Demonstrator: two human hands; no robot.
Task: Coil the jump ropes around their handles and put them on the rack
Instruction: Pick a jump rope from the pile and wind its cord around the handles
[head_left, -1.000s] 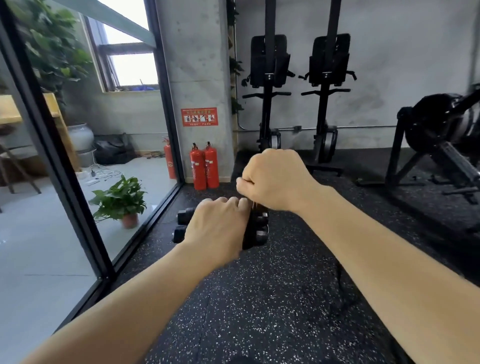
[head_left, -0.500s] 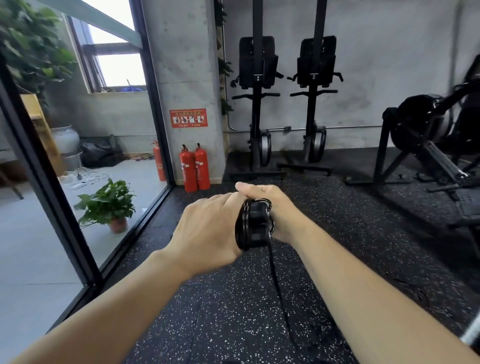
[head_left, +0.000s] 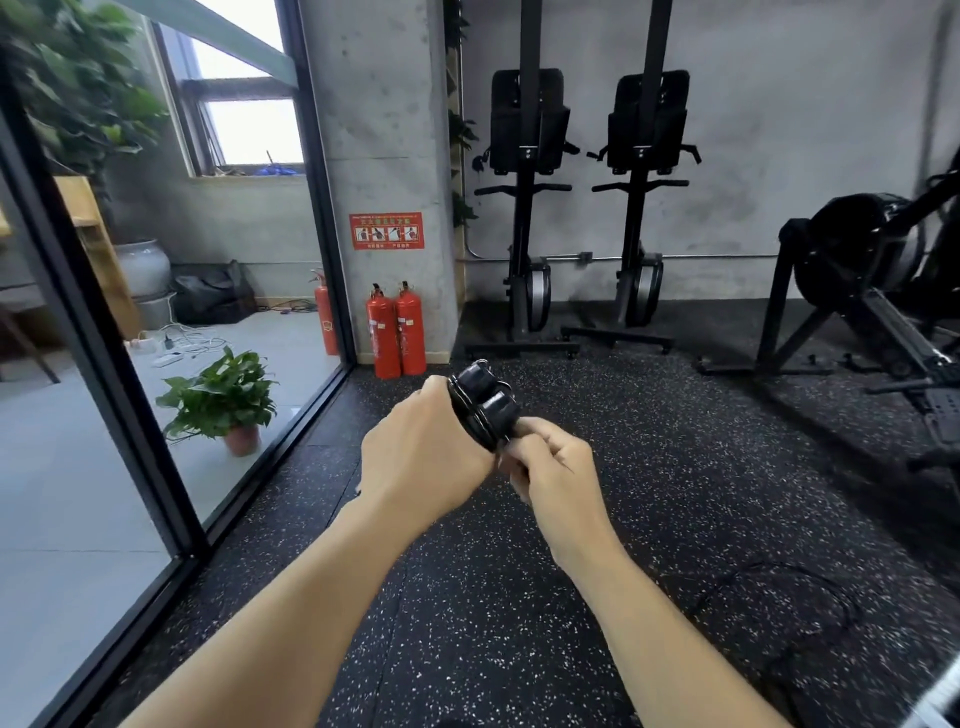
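Winding is the step in hand, judging from the single head view. The left hand (head_left: 426, 452) grips the two black handles (head_left: 496, 410), held side by side as one bundle in the air above the speckled rubber floor (head_left: 623, 519), roughly midway across it and well apart from its left edge, where the glass wall (head_left: 156, 364) stands. Several turns of the jump rope (head_left: 462, 418) already lie around the handles, close against the left fingers. The right hand (head_left: 558, 480) sits just beside the bundle, below and to its right, with fingers curled and pinching the cord where it leaves the coil. How tightly the turns sit is too small to tell. A thin dark line (head_left: 753, 565) curves over the floor toward the lower right corner; it looks like the unwound remainder of the cord, though it is faint. If so, the coil is partly made, with more wraps and the tucking of the end left to do. No rack shows anywhere, so carrying the bundle there and placing it is all ahead, as is any other rope. Two red fire extinguishers (head_left: 397, 332) stand at the floor's far left corner, a potted plant (head_left: 223, 400) sits beyond the glass, and upright rowing machines (head_left: 524, 208) line the back wall.
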